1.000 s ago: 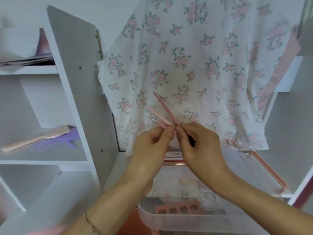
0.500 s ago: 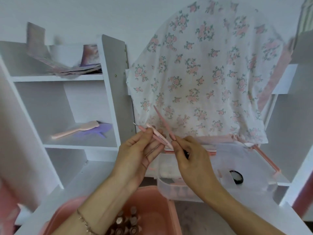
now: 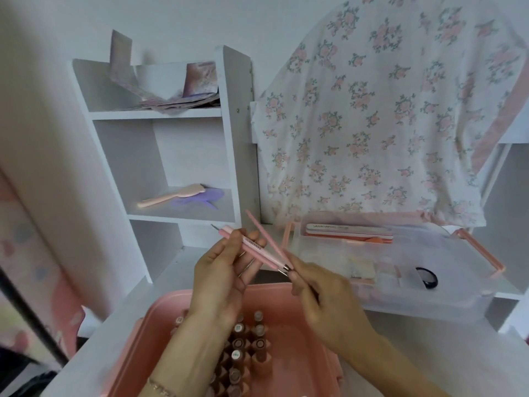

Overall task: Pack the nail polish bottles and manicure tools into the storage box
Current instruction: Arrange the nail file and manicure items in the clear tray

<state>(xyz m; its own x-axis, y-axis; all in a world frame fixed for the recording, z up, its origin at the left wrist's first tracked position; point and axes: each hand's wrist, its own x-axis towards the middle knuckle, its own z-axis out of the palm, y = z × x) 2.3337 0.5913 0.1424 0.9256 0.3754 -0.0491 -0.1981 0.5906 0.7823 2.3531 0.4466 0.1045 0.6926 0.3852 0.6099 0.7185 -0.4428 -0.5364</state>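
Observation:
My left hand [image 3: 220, 279] holds two pink manicure tools [image 3: 252, 243] between thumb and fingers, above the pink storage box [image 3: 303, 316]. My right hand [image 3: 323, 302] pinches a thin pink stick [image 3: 264, 234] near its lower end; the stick points up and left, crossing the other tools. Several nail polish bottles [image 3: 243, 351] stand upright inside the pink box, partly hidden by my left wrist. To the right lies a clear tray [image 3: 446, 299] with pink handles, holding a nail file block [image 3: 347, 232], a small black round item [image 3: 426, 277] and a few small pale pieces.
White shelves [image 3: 177, 216] stand at the left, with a pink brush [image 3: 174, 194] and a purple comb [image 3: 204, 196] on the middle shelf and papers on the top one. A floral cloth [image 3: 380, 118] hangs behind the tray.
The view has dropped and shifted left, bringing the pink box and bottles into sight. My hands have drawn slightly apart, the left keeping two tools, the right keeping the thin stick.

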